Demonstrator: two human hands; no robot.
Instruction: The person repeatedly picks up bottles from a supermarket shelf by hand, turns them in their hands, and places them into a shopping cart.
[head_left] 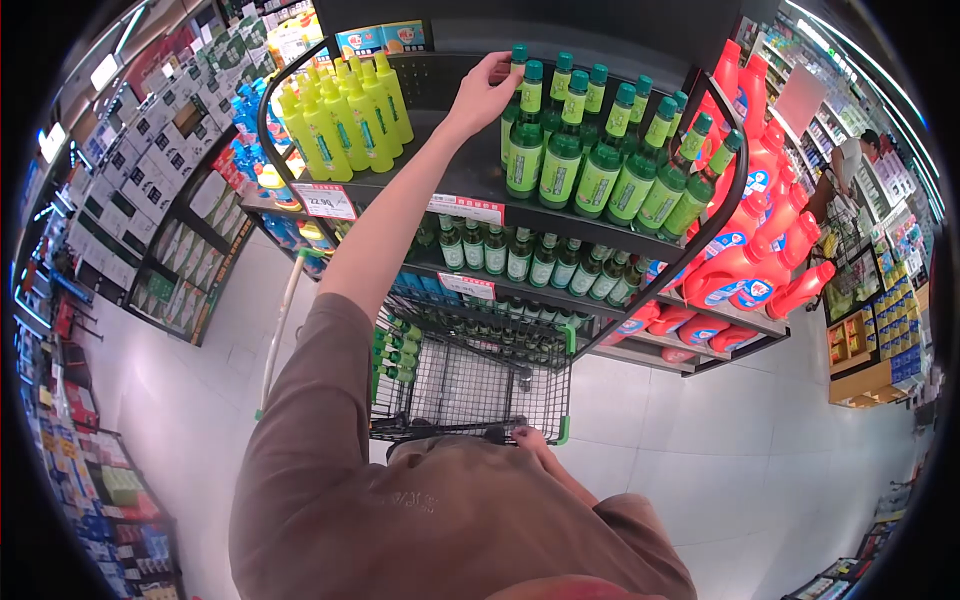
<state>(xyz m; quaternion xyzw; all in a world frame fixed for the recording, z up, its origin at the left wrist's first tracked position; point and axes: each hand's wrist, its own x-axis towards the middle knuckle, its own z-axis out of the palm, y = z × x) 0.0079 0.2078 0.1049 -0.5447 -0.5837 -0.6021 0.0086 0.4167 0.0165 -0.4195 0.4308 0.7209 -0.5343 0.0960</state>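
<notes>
My left hand (486, 92) is stretched out to the upper shelf, its fingers closed around the neck of a green bottle (518, 58) at the left end of the back row. Several more green bottles (566, 165) with dark green caps and light green labels stand upright beside it. Yellow-green bottles (330, 130) with narrow tops are grouped to the left of my forearm. Low in front of my body, my right hand (528, 437) is curled at the near bar of a shopping cart (562, 400). Green-capped bottles (398, 355) lie at the cart's left side.
Smaller green bottles (518, 255) fill the shelf below, above price tags (467, 208). Large red jugs (740, 270) are stacked on the right end of the display. A person (855, 155) stands in the right aisle. Stacked white boxes (130, 190) line the left aisle.
</notes>
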